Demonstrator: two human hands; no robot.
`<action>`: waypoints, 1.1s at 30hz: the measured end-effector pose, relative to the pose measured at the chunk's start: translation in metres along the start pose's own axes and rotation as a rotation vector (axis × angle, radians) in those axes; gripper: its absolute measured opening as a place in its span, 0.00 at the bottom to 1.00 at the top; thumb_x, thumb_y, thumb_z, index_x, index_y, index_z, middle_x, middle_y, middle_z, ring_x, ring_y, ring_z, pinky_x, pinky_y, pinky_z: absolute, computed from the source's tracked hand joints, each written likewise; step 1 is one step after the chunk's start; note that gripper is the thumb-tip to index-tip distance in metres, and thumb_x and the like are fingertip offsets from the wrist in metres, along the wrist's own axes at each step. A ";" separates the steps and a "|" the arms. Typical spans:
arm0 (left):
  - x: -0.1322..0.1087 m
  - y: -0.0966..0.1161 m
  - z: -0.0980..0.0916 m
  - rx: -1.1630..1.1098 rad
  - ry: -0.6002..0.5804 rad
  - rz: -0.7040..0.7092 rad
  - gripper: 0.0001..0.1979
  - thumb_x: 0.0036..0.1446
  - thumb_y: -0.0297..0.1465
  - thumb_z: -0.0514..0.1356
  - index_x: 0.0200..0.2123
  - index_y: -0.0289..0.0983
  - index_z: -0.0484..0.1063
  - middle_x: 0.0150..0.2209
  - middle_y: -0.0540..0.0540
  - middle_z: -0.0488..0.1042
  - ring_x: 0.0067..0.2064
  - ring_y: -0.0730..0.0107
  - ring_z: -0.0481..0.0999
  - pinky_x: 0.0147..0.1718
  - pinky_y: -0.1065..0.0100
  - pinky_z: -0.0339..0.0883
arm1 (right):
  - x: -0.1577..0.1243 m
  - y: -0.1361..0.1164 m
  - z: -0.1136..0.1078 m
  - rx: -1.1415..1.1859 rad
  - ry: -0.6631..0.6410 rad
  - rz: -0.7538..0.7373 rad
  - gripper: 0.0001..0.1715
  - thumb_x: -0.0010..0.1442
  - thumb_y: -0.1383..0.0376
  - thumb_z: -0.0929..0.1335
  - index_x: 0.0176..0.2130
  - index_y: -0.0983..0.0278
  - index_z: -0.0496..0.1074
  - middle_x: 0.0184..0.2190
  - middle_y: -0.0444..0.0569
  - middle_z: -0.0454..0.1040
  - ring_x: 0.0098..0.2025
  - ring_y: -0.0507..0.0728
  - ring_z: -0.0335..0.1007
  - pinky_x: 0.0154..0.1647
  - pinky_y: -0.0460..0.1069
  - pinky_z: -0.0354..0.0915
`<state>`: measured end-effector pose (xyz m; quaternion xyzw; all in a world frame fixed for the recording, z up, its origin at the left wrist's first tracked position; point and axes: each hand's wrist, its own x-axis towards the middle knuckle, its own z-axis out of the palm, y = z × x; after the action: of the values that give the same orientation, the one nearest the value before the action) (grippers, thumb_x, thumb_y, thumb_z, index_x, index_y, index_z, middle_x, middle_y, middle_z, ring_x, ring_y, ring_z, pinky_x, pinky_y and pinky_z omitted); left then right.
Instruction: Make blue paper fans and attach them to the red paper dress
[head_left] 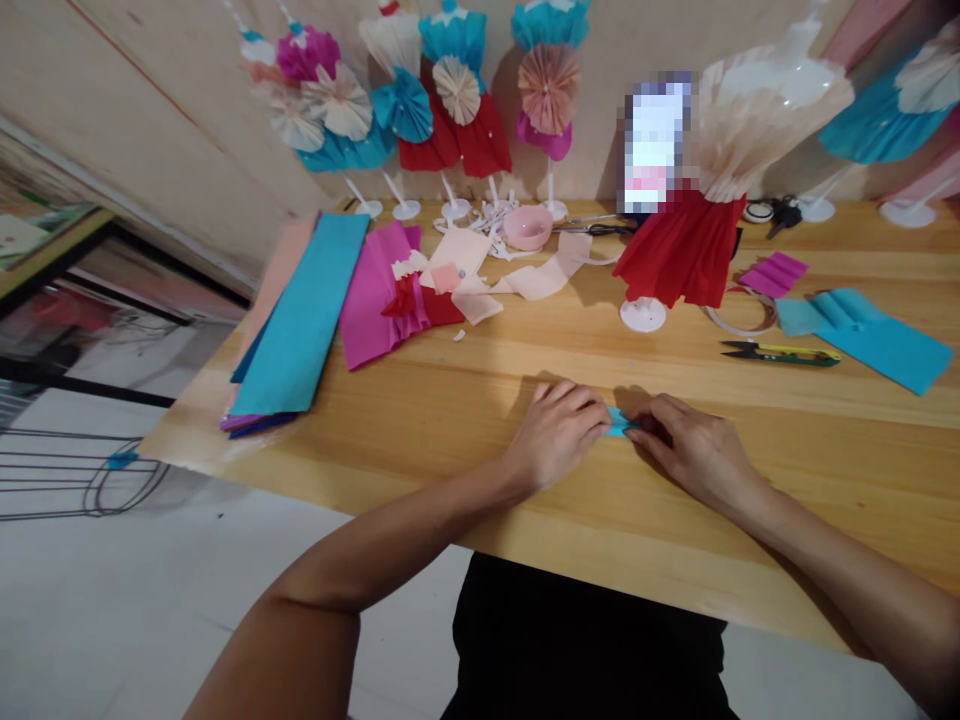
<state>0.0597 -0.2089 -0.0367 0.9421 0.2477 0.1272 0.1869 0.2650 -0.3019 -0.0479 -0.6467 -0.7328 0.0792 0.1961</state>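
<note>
Blue strip [618, 421] located on or just above table [420, 430], between 2 hands, directly in front of wearer's torso; position prob. chosen for a square view and equal reach. Held from both ends, apparently to keep it steady; tautness n/c, as fingers cover most of it.

L hand [559, 430]: nearly closed, fingers bunched, tips on strip's L end, approx. palm down; seems to act as anchor. R hand [697, 450]: narrow pinch, thumb & index at R end, other fingers curled.

Snips [780, 353] lie beyond R hand, presumably for easy reach; blue sheet [892, 345] lies nearby, partly rumpled. Paper stack [300, 330] at table's L end, prob. set aside to save room. 1 red-skirted form [686, 250] stands upright on its base behind hands.
</note>
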 end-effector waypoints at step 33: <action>0.002 0.000 0.001 -0.049 0.029 -0.043 0.10 0.67 0.37 0.54 0.41 0.40 0.72 0.45 0.50 0.75 0.50 0.64 0.69 0.49 0.60 0.56 | -0.001 -0.011 -0.004 -0.052 0.033 0.018 0.17 0.65 0.51 0.66 0.44 0.60 0.73 0.41 0.51 0.72 0.32 0.54 0.72 0.27 0.48 0.63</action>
<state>0.0619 -0.2084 -0.0372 0.9296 0.2676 0.1430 0.2091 0.2562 -0.3048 -0.0400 -0.6593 -0.7256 0.0512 0.1903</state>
